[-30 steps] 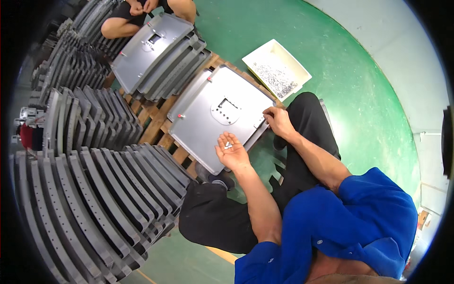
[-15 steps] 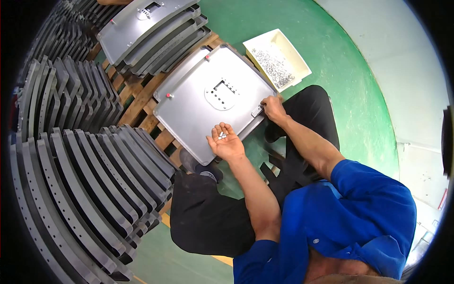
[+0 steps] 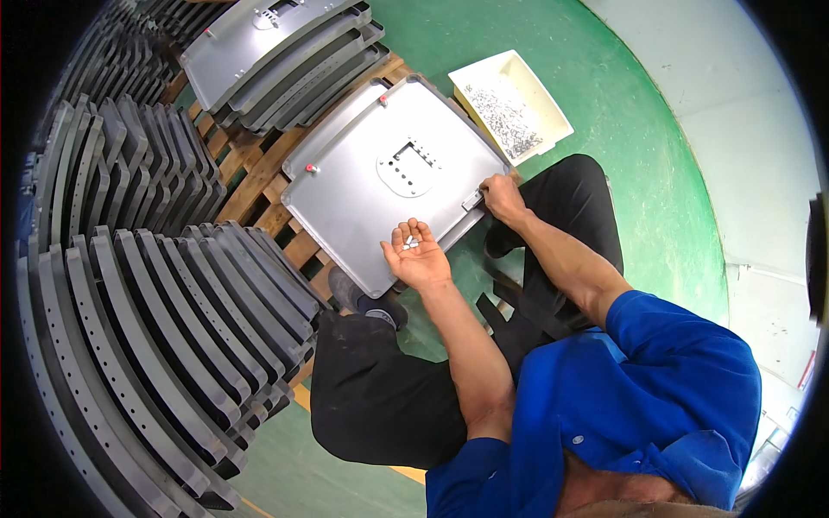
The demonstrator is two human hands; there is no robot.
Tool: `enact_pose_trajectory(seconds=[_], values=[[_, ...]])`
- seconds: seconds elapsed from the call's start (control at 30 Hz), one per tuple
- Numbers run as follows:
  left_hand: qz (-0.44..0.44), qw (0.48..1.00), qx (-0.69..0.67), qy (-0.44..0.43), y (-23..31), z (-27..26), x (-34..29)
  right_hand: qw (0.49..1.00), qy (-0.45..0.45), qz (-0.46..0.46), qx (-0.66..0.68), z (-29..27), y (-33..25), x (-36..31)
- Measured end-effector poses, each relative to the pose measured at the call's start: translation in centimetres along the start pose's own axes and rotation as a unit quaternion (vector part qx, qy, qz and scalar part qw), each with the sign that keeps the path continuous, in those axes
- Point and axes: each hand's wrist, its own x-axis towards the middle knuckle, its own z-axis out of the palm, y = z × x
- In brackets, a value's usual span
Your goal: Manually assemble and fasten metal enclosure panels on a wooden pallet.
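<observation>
My left hand [image 3: 418, 261] is palm up above the near edge of a grey metal panel [image 3: 345, 203], its fingers slightly curled. Several small whitish cylindrical pieces [image 3: 412, 244] lie in the cupped palm. At the panel's right edge, my right hand [image 3: 503, 198] has its fingers bent together beside a small metal block [image 3: 472, 200]; what they pinch, if anything, is hidden. Around the middle of the panel is a round plate [image 3: 408, 177] with a square opening and several dark holes. Two red-tipped pegs [image 3: 312, 168] stand towards its far left side.
A cream plastic bin [image 3: 553, 116] of small metal parts sits beyond the panel on the green floor. Wooden pallet boards [image 3: 250, 194] run underneath. More panels [image 3: 319, 65] are stacked at the far left, and rows of curved grey panels [image 3: 164, 328] stand along my left.
The whole view has shifted slightly. My left hand still cups the small pieces, which sit a little differently in the palm. The right hand stays at the panel's edge.
</observation>
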Motion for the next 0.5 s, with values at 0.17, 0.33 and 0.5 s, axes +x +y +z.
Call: enact_pose_trajectory(seconds=[0.17,0.33,0.5], values=[[-0.007,1.0,0.002,-0.02,0.1,0.0,0.0,1.0,-0.01,0.018,-0.018,0.4,-0.2,0.2],[-0.018,1.0,0.012,-0.018,-0.2,0.1,-0.1,0.999,-0.001,-0.007,-0.049,1.1,0.5,0.3],[-0.027,0.999,0.028,-0.026,-0.3,0.0,-0.1,0.996,-0.007,-0.061,-0.064,1.4,0.2,0.4]])
